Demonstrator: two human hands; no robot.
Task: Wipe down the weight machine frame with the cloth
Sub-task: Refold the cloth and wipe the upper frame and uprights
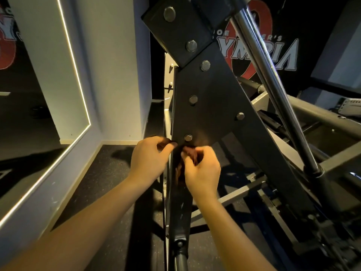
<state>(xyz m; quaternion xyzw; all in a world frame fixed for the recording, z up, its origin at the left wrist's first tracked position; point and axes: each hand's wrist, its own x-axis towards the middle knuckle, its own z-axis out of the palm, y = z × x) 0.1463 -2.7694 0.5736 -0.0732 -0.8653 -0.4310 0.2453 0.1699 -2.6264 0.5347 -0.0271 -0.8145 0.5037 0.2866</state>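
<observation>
1. The cloth (pixel 190 154) is sitting bunched up against the weight machine frame (pixel 211 106), just under the lowest bolt (pixel 188 137) on the big flat plate. It is looking dark red-brown, soft and crumpled, and a bit blurry.
2. The frame's post is running up and down in front of the person, leaning a little. So I am guessing the wipe will be going along the post, up over the plate or down toward the floor (pixel 109 173).
3. The right hand (pixel 201 171) is gripping the cloth with curled fingers on the right side of the post.
4. The left hand (pixel 150 157) is pinching at the left edge of the post. It is looking like it is holding the other end of the cloth, but it is too dark there to be sure.
5. Both hands are touching the post, one on each side. The right hand is nearer the bunched part.
6. The frame is hard, dark, flat painted metal with round grey bolt heads sticking out. I am thinking the cloth could be snagging on those.
7. A shiny rod (pixel 273 85) is slanting past on the right. The floor is looking black and speckled. A mirror (pixel 39 114) with a bright edge is standing on the left.
</observation>
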